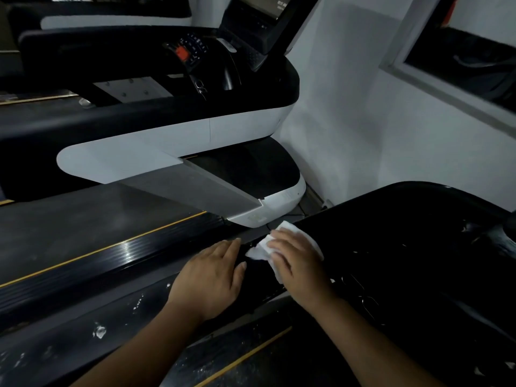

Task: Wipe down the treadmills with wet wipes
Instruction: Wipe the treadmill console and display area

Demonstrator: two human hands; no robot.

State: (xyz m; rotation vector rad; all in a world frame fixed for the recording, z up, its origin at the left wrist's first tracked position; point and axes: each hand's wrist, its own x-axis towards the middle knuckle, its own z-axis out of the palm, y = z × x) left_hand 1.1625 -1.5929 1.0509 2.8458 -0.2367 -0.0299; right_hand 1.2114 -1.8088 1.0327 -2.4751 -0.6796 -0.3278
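Note:
A white wet wipe point(261, 248) lies on the glossy black front cover point(405, 238) of the near treadmill. My right hand point(297, 256) presses flat on the wipe with straight fingers, and the wipe's edges stick out past the fingertips and beside the hand. Just left of it, my left hand point(212, 272) rests flat on the same black surface at the cover's left edge, holding nothing. White specks and smears mark the cover and the black side rail point(83, 328).
A second treadmill point(173, 135) with a white and black motor housing, a grey belt and a yellow-striped side rail point(111, 250) stands close on the left. Its console point(259, 20) rises at the top. A white wall point(377, 121) and a window frame point(446, 88) are on the right.

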